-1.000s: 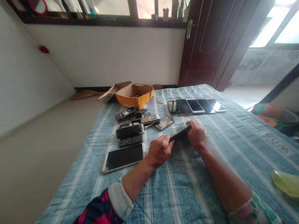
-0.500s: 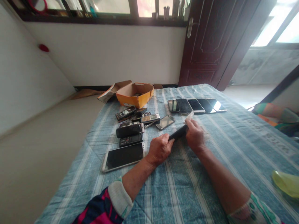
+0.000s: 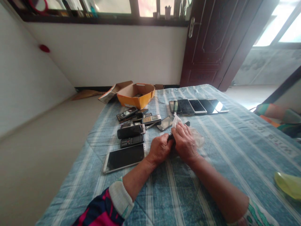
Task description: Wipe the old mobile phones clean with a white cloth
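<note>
My left hand (image 3: 161, 147) is closed round the near end of a dark phone (image 3: 171, 137), held up off the bedding. Across the phone's upper face lies my right hand (image 3: 184, 142), its fingers closed over a crumpled white tissue (image 3: 176, 118) pressed against it. Part of the tissue hangs out to the right, thin and see-through. Most of the phone is hidden under the right hand. Just beyond the hands a grey smartphone (image 3: 165, 123) lies flat. A large white-framed smartphone (image 3: 125, 158) rests left of my left hand.
Several old keypad phones (image 3: 150, 119) are piled at the left, before an orange cardboard box (image 3: 136, 101) with its lid open. Several smartphones (image 3: 198, 106) lie in a row at the back right. A yellow-green item (image 3: 288, 185) is on the striped cloth (image 3: 225, 163) at the right.
My right hand has slid with the tissue from the phone's far end down toward my left hand. My left hand has kept its grip and barely moved.
</note>
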The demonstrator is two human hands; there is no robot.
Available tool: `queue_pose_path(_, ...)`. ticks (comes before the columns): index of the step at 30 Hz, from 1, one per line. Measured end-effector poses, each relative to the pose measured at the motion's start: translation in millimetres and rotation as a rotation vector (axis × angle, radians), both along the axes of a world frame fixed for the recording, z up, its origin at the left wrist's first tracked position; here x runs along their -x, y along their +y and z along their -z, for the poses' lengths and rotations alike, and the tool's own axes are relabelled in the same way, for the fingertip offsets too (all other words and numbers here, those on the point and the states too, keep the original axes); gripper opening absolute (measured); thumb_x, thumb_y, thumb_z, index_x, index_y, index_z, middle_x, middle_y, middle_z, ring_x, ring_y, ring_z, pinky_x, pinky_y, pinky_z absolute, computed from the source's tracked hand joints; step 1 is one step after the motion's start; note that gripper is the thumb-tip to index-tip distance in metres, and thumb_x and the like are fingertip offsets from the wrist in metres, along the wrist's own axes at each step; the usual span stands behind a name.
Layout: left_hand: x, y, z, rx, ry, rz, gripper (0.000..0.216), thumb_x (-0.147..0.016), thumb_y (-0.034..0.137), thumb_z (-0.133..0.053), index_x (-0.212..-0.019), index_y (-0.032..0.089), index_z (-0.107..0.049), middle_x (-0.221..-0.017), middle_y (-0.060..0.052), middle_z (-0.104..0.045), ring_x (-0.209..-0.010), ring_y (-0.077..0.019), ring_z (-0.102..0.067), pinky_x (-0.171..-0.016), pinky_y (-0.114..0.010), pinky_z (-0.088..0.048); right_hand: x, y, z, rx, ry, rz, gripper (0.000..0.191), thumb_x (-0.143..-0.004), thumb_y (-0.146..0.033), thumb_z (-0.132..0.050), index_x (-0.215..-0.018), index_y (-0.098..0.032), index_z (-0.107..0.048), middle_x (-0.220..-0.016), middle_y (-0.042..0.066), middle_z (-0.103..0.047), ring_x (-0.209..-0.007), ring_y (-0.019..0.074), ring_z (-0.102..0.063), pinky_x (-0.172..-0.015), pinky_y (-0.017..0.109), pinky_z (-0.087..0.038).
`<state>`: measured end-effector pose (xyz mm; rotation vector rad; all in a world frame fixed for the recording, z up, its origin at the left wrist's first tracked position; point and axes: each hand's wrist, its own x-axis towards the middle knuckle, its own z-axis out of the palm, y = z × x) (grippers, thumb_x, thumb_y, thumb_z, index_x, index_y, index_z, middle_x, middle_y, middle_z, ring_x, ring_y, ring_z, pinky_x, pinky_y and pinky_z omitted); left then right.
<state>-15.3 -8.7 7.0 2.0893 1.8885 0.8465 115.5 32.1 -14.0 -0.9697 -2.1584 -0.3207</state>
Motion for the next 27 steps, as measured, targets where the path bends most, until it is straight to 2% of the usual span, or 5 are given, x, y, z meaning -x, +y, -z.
queue_pose_path(6,-2,-1,-2.7,0.004,-0.01,-0.013,0.017,-0.084,0.024,-0.053,-0.069,0.017,-0.055,-0.061,0.0,-0.06,-0.058,-0.0143,-0.057,-0.055,-0.023,-0.037,-14,17,2.3,0.051,0.054,0.097,0.035,-0.085,-0.007,-0.04,-0.114,-0.014,-0.058,-0.121,0.016,-0.056,-0.126,0.0275,-0.041,-0.1,0.045,-0.038)
queue_pose_path(10,-1,0,-2.0,0.008,-0.041,-0.008,0.017,-0.084,0.024,-0.053,-0.069,0.017,-0.056,-0.06,0.0,-0.06,-0.056,-0.0135,-0.056,-0.055,-0.023,-0.038,-7,6,2.7,0.047,0.035,0.032,0.035,-0.084,-0.008,-0.043,-0.115,-0.011,-0.058,-0.124,0.018,-0.055,-0.129,0.0281,-0.038,-0.102,0.045,-0.036)
queue_pose_path(14,1,1,-0.2,0.031,-0.119,0.002,0.017,-0.085,0.024,-0.051,-0.07,0.016,-0.055,-0.061,0.0,-0.061,-0.056,-0.0129,-0.056,-0.056,-0.023,-0.039,0,-3,0.4,0.031,0.013,-0.047,0.033,-0.086,-0.011,-0.043,-0.115,-0.015,-0.059,-0.125,0.014,-0.056,-0.13,0.0258,-0.036,-0.103,0.043,-0.035)
queue_pose_path(20,0,1,-1.5,0.046,-0.093,-0.036,0.018,-0.083,0.024,-0.055,-0.067,0.017,-0.056,-0.058,0.001,-0.058,-0.053,-0.0132,-0.055,-0.052,-0.023,-0.036,-10,9,0.2,0.097,0.003,0.063,0.036,-0.085,-0.008,-0.042,-0.118,-0.011,-0.057,-0.126,0.018,-0.054,-0.13,0.0293,-0.036,-0.102,0.045,-0.035)
queue_pose_path(27,2,2,-0.5,0.069,-0.127,-0.028,0.015,-0.084,0.022,-0.054,-0.069,0.017,-0.056,-0.06,0.001,-0.06,-0.056,-0.0136,-0.058,-0.054,-0.023,-0.038,-1,-1,2.8,0.141,-0.012,0.067,0.041,-0.085,-0.009,-0.042,-0.124,-0.006,-0.051,-0.133,0.022,-0.046,-0.134,0.032,-0.028,-0.102,0.046,-0.036)
